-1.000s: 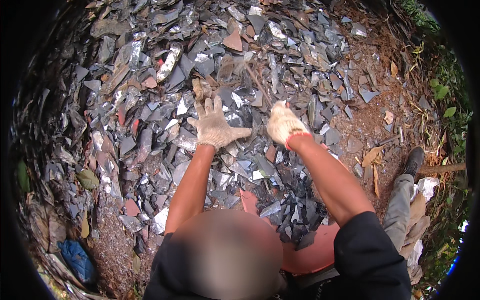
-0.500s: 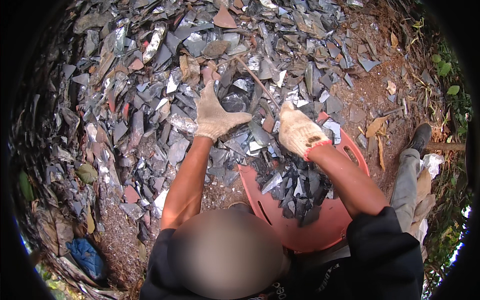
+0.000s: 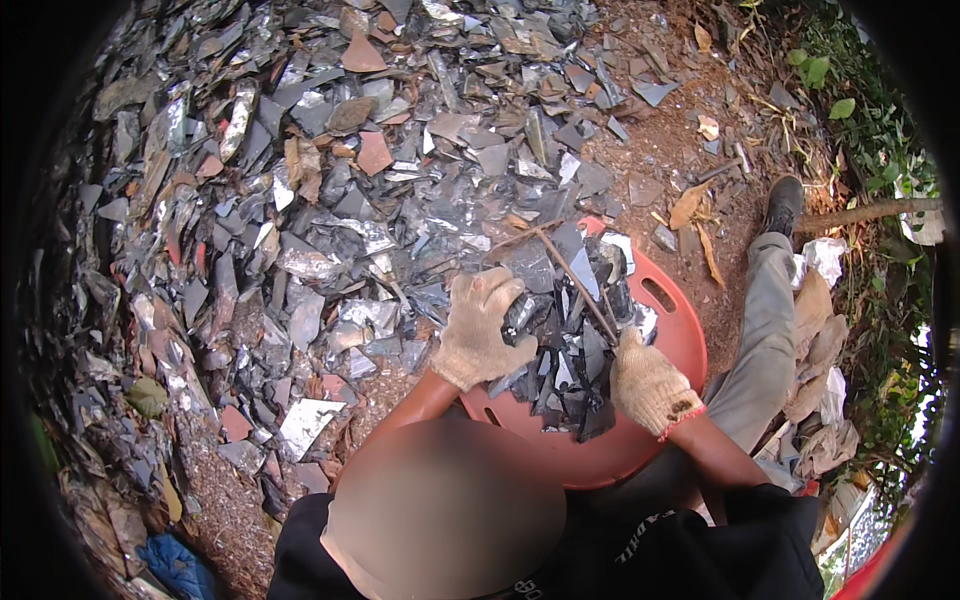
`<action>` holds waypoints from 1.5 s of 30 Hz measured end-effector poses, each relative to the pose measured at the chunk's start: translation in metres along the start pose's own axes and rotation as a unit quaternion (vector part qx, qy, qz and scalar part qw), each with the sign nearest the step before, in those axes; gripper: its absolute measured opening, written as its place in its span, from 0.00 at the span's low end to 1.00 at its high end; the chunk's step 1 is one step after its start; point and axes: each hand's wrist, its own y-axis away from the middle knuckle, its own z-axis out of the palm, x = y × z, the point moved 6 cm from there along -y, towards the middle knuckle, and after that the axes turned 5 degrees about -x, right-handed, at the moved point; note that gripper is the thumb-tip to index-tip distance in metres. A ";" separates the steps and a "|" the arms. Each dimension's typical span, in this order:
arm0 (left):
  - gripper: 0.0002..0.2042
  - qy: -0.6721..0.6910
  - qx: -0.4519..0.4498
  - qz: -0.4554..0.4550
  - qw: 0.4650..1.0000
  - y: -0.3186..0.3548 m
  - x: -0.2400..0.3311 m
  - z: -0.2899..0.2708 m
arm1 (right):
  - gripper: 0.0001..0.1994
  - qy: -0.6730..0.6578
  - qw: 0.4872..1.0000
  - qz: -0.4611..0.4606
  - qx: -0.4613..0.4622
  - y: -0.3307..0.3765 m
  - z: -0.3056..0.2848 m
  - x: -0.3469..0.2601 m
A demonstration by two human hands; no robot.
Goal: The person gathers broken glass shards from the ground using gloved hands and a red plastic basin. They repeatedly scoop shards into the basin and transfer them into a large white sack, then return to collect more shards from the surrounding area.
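Observation:
My left hand [image 3: 482, 330], in a cream knitted glove, rests against the left side of a heap of glass shards [image 3: 565, 360]. Its thumb and fingers are apart, with no piece plainly gripped. The heap of dark and mirrored pieces lies in a red-orange plastic scoop basket [image 3: 610, 465] with slotted handles. In a matching glove with a red cuff, my right hand [image 3: 652, 385] is closed round the handle of a thin, rusty hand rake [image 3: 575, 275]. The rake slants over the heap, its narrow crosswise head at the far edge of the basket.
Broken glass and mirror pieces [image 3: 330, 210] cover the ground ahead and left. Brown soil [image 3: 640, 130] with dry leaves runs along the right. My trousered leg and shoe [image 3: 785, 205] extend right, near a branch [image 3: 870, 213] and green plants. Blue cloth or plastic [image 3: 178, 565] lies lower left.
Both hands have come nearer to me. The rake has been drawn over the basket with more shards, heaping it fuller. My view has shifted to the right.

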 end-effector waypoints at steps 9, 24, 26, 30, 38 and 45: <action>0.42 0.058 0.051 -0.084 0.993 0.024 0.020 0.027 | 0.08 0.140 0.987 0.050 0.056 0.039 0.011 0.002; 0.38 0.074 0.038 -0.317 0.945 0.075 0.013 -0.020 | 0.13 -0.052 0.991 0.109 0.055 0.168 -0.016 0.080; 0.30 0.122 0.144 -0.529 0.827 0.122 -0.009 -0.030 | 0.12 -0.101 0.978 0.119 0.138 0.137 -0.051 0.077; 0.29 0.461 -0.013 -0.545 0.700 0.148 -0.051 0.019 | 0.15 -0.106 0.956 0.154 0.228 -0.007 -0.080 0.115; 0.28 0.173 0.075 -0.585 0.789 0.133 -0.037 0.041 | 0.22 -0.108 0.948 0.145 0.262 -0.124 -0.014 0.181; 0.31 0.087 0.069 -0.560 0.821 0.072 -0.077 -0.007 | 0.22 -0.208 0.926 0.101 0.298 -0.154 -0.062 0.123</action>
